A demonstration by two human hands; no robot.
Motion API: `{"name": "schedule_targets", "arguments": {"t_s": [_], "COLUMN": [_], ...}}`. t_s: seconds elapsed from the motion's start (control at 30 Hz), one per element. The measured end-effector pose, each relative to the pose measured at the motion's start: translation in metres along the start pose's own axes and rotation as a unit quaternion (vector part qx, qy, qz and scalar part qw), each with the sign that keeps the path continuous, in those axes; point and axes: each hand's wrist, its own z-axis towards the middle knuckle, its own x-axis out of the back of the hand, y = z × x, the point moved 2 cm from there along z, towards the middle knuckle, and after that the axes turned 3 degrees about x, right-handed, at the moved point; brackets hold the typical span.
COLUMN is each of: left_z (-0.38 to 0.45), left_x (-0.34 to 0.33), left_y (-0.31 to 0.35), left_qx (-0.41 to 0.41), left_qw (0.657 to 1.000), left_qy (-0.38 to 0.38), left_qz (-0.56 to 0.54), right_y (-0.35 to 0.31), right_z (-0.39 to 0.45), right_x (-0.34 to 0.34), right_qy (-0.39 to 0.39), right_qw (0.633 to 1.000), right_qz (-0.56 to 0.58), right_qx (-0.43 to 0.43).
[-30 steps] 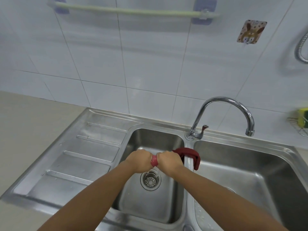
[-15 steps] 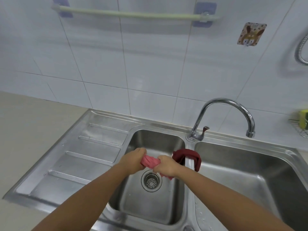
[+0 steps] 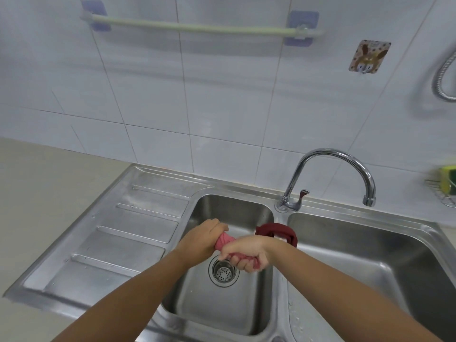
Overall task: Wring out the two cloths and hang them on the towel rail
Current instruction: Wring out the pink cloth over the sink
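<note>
The sink is a steel double unit with a ribbed drainer on its left. Its left bowl holds nothing loose; only the round drain shows in its floor. The right bowl is larger and bare, with a few water drops on its near rim. A dark red cloth hangs over the divider between the two bowls, just behind the right wrist.

Above the left bowl, both hands grip a pink cloth twisted into a tight rope. The left hand is curled closed around its far left end, knuckles up. The right hand is fisted around the near right end, fingers wrapped under it with pink fabric showing between them. The two hands sit almost touching, with a short stretch of twisted cloth between them, directly over the drain.

The tap rises from the sink's far edge by the divider and arches to the right, its spout over the right bowl. A beige counter lies to the left of the drainer. The far wall is white tile. High on it runs the rail, pale green on two purple mounts, with nothing hanging from it. To its right is a hook with a cartoon picture, a metal hose at the right edge, and lower down a wire rack holding a yellow-green sponge.
</note>
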Motion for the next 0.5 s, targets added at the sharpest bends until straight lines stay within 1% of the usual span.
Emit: {"name": "schedule_targets", "arguments": {"t_s": [0.03,0.07,0.1,0.17,0.23,0.3,0.37,0.4,0.43,0.5], "left_z": [0.003,0.006,0.008,0.013,0.017,0.021,0.022,0.022,0.022,0.019], "left_x": [0.001,0.003,0.004,0.008,0.011,0.01,0.009,0.008,0.006,0.003], "left_y": [0.0,0.0,0.001,0.004,0.009,0.016,0.024,0.027,0.03,0.033], "left_qx": [-0.006,-0.005,0.003,0.021,0.045,0.077,0.125,0.154,0.183,0.238], "left_qw": [1.0,0.998,0.996,0.988,0.977,0.963,0.948,0.941,0.933,0.906], "left_qy": [-0.028,-0.055,-0.084,-0.128,-0.171,-0.219,-0.271,-0.291,-0.308,-0.328], "left_qz": [0.012,0.024,0.038,0.081,0.12,0.136,0.113,0.076,0.021,-0.122], "right_y": [0.0,-0.001,-0.003,-0.006,-0.006,-0.004,-0.003,-0.002,-0.002,-0.002], "right_z": [-0.001,-0.002,-0.003,-0.006,-0.005,-0.005,-0.004,-0.004,-0.003,-0.003], "right_x": [0.0,0.0,0.0,-0.002,-0.003,0.0,0.005,0.007,0.01,0.015], "right_qy": [0.057,0.12,0.178,0.263,0.317,0.354,0.364,0.361,0.357,0.344], "right_qw": [0.997,0.987,0.968,0.914,0.848,0.774,0.701,0.674,0.655,0.63], "right_qz": [-0.046,-0.098,-0.155,-0.283,-0.401,-0.5,-0.587,-0.615,-0.635,-0.661], "right_qx": [0.023,0.053,0.082,0.123,0.142,0.159,0.179,0.19,0.201,0.219]}}
